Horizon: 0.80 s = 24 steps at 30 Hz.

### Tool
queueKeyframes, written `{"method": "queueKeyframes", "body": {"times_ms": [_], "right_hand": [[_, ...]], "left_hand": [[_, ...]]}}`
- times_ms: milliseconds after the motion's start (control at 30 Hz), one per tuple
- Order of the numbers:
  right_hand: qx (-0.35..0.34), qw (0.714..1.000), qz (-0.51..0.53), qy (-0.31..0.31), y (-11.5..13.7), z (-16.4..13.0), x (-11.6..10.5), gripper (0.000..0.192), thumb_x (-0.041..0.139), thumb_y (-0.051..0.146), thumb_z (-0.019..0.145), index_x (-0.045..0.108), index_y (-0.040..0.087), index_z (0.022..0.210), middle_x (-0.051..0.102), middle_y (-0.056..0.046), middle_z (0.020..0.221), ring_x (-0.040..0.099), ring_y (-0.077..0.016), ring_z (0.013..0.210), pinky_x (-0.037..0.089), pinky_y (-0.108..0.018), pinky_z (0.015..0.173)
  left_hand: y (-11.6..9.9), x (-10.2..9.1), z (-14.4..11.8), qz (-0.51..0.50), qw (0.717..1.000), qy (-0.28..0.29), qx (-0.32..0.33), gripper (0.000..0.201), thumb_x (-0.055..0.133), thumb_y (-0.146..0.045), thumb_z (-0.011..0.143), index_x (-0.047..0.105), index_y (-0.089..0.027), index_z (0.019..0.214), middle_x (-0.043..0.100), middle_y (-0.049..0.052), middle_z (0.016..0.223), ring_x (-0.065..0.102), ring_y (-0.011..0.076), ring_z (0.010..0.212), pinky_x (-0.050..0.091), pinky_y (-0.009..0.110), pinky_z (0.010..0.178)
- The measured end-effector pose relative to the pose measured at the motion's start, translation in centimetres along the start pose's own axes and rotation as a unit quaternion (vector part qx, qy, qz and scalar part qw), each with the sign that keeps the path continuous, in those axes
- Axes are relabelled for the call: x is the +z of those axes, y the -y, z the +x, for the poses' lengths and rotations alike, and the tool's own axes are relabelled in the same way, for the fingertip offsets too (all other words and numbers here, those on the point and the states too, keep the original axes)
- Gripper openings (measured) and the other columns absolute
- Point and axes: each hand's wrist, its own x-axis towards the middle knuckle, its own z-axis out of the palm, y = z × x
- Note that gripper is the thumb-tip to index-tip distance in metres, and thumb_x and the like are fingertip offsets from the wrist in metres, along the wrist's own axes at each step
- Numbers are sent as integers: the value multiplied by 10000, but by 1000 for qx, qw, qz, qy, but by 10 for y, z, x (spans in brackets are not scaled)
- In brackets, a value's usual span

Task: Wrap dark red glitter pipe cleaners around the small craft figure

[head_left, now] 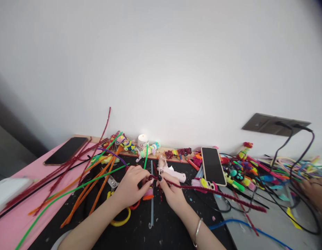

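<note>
Both hands at six o'clock on the black mat of the table (pixel 176 236). Left hand (pixel 129 187) and right hand (pixel 172 192) pinched shut, fingers (pixel 150 180) meeting on a dark red fuzzy pipe cleaner (pixel 215 191), its free length trailing toward four o'clock. Likely light, soft-piled, wire-cored: bends readily and keeps its shape; best gripped close to the bend, not at the floppy tail. Orange and green pipe cleaners (pixel 98 184) fanned at nine o'clock. White glue gun (pixel 176 173) just beyond the hands. Dark phone with pale case (pixel 213 165) at two o'clock. Another person's hand (pixel 315 192) at three o'clock.
</note>
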Motion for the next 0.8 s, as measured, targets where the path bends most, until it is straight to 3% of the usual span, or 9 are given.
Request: {"method": "queueKeyframes", "body": {"times_ms": [233, 567, 700, 800], "right_hand": [[45, 998, 45, -29, -2, 0, 2, 411, 481, 447, 997, 545, 220, 661, 403, 37, 545, 399, -154, 513, 354, -266, 495], [59, 997, 10, -53, -16, -2, 4, 470, 473, 501, 1004, 570, 215, 644, 443, 23, 530, 465, -163, 509, 391, -269, 488], [79, 993, 61, -65, -12, 2, 4, 512, 480, 579, 974, 538, 219, 614, 384, 47, 499, 383, -138, 448, 333, -256, 437], [106, 985, 127, -56, -8, 5, 3, 535, 490, 651, 927, 499, 230, 595, 280, 82, 477, 263, -111, 407, 242, -242, 406]], "left_hand": [[1, 0, -2, -18, 1000, 13, 23, 149, 529, -181, 929, 577, -196, 788, 621, 7, 690, 552, 198, 722, 408, 345, 741], [2, 2, 0, -24, 999, 8, 28, 149, 534, -200, 942, 584, -201, 801, 639, 11, 708, 571, 203, 730, 432, 348, 737], [5, 3, -2, -36, 999, -27, -4, 21, 598, -212, 917, 618, -210, 921, 693, 27, 838, 615, 212, 788, 479, 353, 773], [7, 7, -4, -67, 996, -52, -9, 123, 586, -180, 914, 625, -215, 1026, 719, 55, 980, 657, 215, 891, 524, 347, 839]]}}
